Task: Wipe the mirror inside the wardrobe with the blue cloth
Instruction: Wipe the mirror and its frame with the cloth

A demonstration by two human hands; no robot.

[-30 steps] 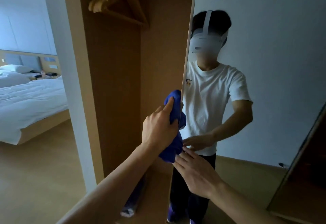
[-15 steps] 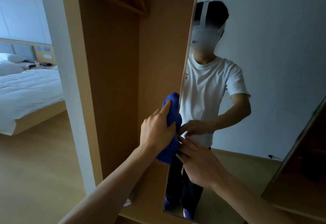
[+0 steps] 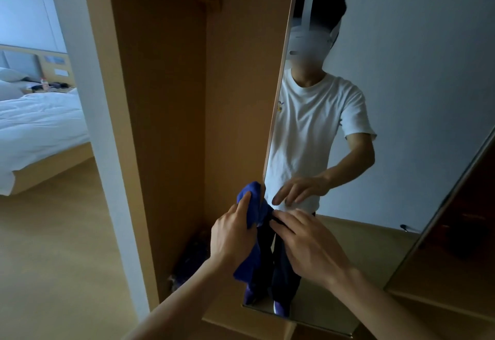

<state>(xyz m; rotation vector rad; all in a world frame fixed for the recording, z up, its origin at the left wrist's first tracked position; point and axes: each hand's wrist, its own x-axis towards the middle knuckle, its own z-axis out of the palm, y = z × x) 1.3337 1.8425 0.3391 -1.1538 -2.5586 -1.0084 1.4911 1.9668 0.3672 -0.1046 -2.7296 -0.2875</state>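
At the glossy mirror [image 3: 401, 104], left hand [image 3: 232, 236] clutches crumpled blue cloth [image 3: 253, 196]; right hand [image 3: 308, 244] lies flat, grip released.

The one camera sat on the person's head and faced forward and down, close to the wardrobe [image 3: 166, 138]. The mirror [image 3: 417, 93], seen at a slant, filled the right side and reflected the headset [image 3: 312, 38]; the bed [image 3: 40, 125] lay well off at left.
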